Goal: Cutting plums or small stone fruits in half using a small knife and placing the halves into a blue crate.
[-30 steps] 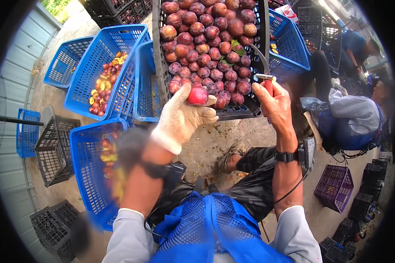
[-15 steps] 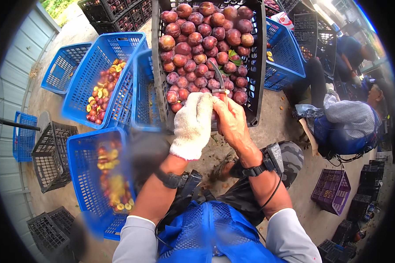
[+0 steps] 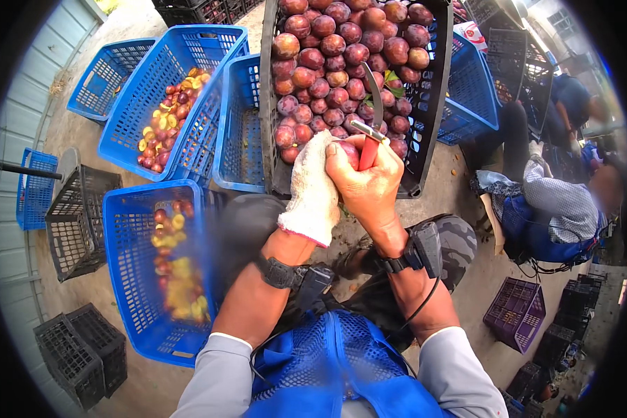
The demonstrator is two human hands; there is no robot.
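One second on, the right hand (image 3: 367,182), fingers clamping a knife (image 3: 370,148), is joining the left hand (image 3: 308,184), its fingers' hold unclear; cutting is seemingly starting.

Ref = black plum crate (image 3: 432,118). Blue basket (image 3: 239,185) sits tight on its L, hardly any gap btwn; another blue basket (image 3: 470,115) nr its R. Curved blade (image 3: 376,94) sticks up over its plums (image 3: 334,46). Way thru: floor strip (image 3: 444,174) off its lower-R corner, w/ camo knee (image 3: 460,244) just below.
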